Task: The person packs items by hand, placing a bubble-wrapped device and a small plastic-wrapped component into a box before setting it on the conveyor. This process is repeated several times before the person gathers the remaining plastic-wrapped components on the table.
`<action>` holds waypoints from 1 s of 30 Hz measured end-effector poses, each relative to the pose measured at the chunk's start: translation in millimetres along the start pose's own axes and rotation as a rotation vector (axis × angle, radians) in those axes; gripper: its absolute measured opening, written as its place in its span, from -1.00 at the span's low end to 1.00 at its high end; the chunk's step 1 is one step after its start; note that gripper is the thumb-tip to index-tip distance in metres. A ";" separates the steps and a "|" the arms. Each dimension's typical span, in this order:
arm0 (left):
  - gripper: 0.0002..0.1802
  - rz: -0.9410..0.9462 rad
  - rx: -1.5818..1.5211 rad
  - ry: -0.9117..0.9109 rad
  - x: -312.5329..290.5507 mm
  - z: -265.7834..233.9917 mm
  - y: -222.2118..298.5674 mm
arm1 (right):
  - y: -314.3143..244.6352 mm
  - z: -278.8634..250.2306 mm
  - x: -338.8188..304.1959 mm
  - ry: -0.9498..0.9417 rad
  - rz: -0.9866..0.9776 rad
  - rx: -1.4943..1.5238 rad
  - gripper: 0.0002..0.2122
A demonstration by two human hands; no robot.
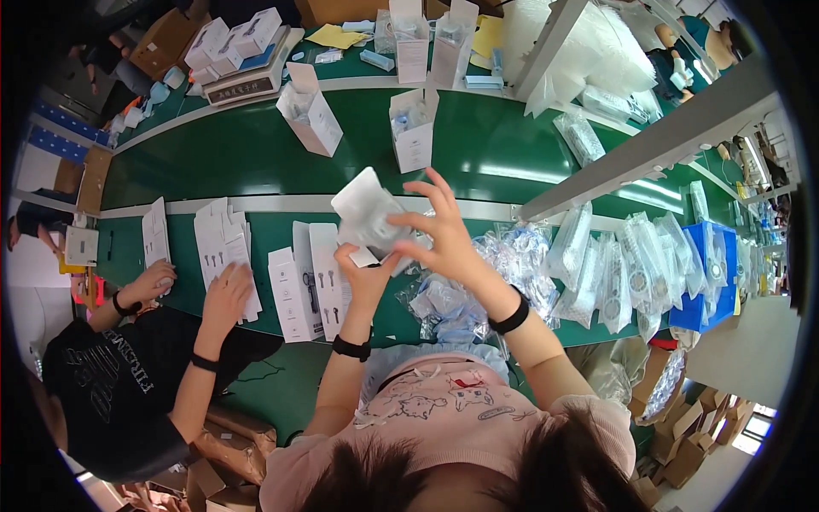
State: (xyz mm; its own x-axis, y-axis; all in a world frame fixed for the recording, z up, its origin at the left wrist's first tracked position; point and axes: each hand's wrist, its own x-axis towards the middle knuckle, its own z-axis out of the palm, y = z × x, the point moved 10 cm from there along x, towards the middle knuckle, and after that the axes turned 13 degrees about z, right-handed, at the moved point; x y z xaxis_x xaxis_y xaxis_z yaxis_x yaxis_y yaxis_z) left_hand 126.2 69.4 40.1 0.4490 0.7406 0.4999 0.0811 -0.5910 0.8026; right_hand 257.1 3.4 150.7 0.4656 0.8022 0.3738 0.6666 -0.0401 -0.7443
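Note:
My left hand [367,277] is closed around the lower part of a small white carton [363,196], its flap up and clear plastic packing showing at its mouth. My right hand [444,235] is at the carton's right side, fingers spread, the fingertips by the plastic. What lies deeper in the carton is hidden. Below my hands, clear plastic bags with pale blue parts [452,303] lie heaped on the green table. Left of my left hand stand white printed cartons [294,299].
A co-worker's hands [226,294] rest on flat white cartons [217,235] at left. Two open filled cartons [413,141] stand on the green belt [230,145] ahead. Bagged parts [614,282] and a blue bin [725,290] are at right, under a slanting metal post [631,162].

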 end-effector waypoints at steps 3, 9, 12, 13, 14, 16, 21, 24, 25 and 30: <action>-0.19 0.304 -0.203 0.095 -2.6 -8.4 14.4 | 51.2 9.5 -10.1 -0.220 0.185 0.517 -0.79; -0.27 0.098 -0.144 -0.010 -14.6 -9.9 -6.0 | 178.2 46.7 -44.5 -0.218 0.629 -0.278 -0.72; -0.39 0.055 -0.023 -0.059 3.5 -21.1 18.7 | 196.8 59.8 -58.4 -0.298 0.511 -0.569 -0.71; -0.47 0.108 0.061 -0.093 14.4 -21.3 35.2 | 199.1 58.2 -60.1 -0.294 0.481 -0.467 -0.70; -0.55 0.159 0.152 -0.122 19.6 -22.9 45.6 | 190.3 57.4 -57.5 -0.294 0.446 -0.362 -0.69; -0.63 0.077 0.147 -0.107 20.0 -28.0 38.9 | 183.0 41.0 -53.7 -0.218 0.457 -0.247 -0.69; -0.79 -0.167 0.114 -0.074 25.5 -37.3 16.5 | 113.9 -29.8 -27.0 0.069 0.469 0.380 -0.75; -0.80 -0.222 0.082 -0.065 29.9 -37.0 9.0 | 57.3 -34.8 -20.2 0.124 0.340 0.583 -0.80; -0.81 -0.237 0.058 -0.057 32.6 -35.4 6.6 | 35.2 -30.9 -17.3 0.110 0.224 0.584 -0.82; -0.82 -0.254 -0.126 0.054 26.3 -36.3 -18.3 | -26.2 32.0 -17.0 -0.271 -0.300 0.006 -0.87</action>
State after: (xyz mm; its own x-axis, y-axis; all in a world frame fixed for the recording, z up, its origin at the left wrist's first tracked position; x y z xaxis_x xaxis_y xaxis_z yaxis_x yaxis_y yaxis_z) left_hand 104.2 111.3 50.3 0.3805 0.8776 0.2917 0.0720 -0.3426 0.9367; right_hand 213.1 9.9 146.1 0.0800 0.9059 0.4159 0.7458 0.2224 -0.6279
